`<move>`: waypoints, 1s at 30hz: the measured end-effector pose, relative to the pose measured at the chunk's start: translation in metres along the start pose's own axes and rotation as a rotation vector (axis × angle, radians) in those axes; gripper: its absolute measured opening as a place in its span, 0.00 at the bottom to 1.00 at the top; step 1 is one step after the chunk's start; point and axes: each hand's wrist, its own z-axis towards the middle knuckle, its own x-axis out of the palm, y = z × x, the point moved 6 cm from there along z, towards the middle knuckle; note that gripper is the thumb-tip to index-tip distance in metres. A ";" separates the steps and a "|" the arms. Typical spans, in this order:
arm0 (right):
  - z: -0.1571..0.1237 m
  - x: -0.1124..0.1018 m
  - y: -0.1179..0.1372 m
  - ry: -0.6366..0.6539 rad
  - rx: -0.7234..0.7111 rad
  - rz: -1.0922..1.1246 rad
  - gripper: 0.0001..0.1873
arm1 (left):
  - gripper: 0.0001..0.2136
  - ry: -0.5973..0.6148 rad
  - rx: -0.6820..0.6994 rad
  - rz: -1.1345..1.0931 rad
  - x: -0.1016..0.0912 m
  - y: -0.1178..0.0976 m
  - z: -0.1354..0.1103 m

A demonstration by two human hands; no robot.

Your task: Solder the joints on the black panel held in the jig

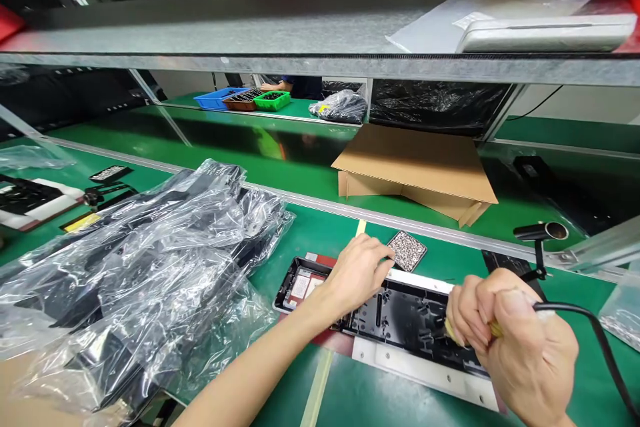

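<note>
A long black plastic housing (400,313), open side up, lies in a white and red holder (410,363) on the green bench. Over its left half is my left hand (357,270), fingers curled together at the far edge beside a small tray of tiny metal parts (407,250). Whatever those fingertips might hold is hidden. My right hand (520,340) is wrapped round a corded tool with a yellowish handle (454,332), above the housing's right end. A black cord (590,320) runs from this fist to the right. The tool's tip cannot be made out.
Plastic-wrapped black parts (165,267) are heaped on the left. A cardboard piece (415,163) stands behind the housing, and a metal tube on a stand (543,232) at right. A metal shelf (300,63) crosses overhead. Beyond are coloured bins (273,101) and another person's arm (277,87).
</note>
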 end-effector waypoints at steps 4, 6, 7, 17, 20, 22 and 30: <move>-0.001 0.003 0.003 -0.013 -0.005 0.003 0.19 | 0.08 0.123 0.021 0.007 0.022 0.014 0.038; -0.002 0.004 0.004 -0.025 -0.009 0.001 0.20 | 0.07 0.169 0.040 0.014 0.031 0.016 0.049; -0.002 0.005 0.004 -0.023 -0.010 -0.003 0.20 | 0.07 0.188 0.051 0.020 0.035 0.017 0.053; -0.002 0.003 0.005 -0.034 -0.005 -0.003 0.21 | 0.10 0.322 0.177 0.103 0.052 0.006 0.070; -0.002 0.002 0.005 -0.041 -0.012 -0.004 0.21 | 0.11 0.339 0.185 0.104 0.050 0.000 0.073; -0.002 0.001 0.005 -0.041 -0.009 0.004 0.20 | 0.11 0.330 0.177 0.079 0.042 -0.003 0.074; 0.005 0.001 0.011 -0.043 0.005 0.017 0.20 | 0.07 0.238 0.179 -0.143 0.002 -0.035 0.034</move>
